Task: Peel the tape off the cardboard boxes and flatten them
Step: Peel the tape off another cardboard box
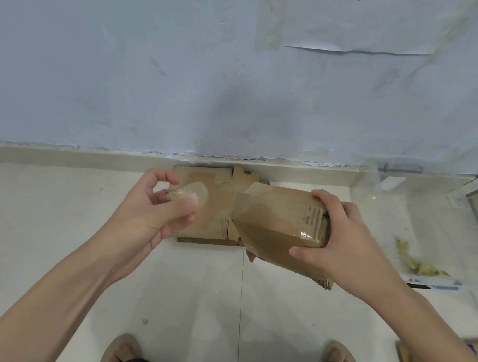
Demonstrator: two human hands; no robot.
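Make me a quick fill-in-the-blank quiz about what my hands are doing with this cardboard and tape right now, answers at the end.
1. The right hand grips a folded cardboard box wrapped in clear ____.
2. The left hand pinches a crumpled wad of tape between thumb and ____.
3. Below the hands, a flattened box lies on the floor against the ____.
4. Both feet wear ____.

Missing words: tape; fingers; wall; sandals

A pale blue-grey wall (111, 55) fills the upper half, scuffed and creased. At 1 o'clock a paper sheet (361, 23) with dark strokes hangs on it. A cream skirting (51, 154) meets the pale tiled floor (199, 298), one grout line (242, 304) running toward 6 o'clock.
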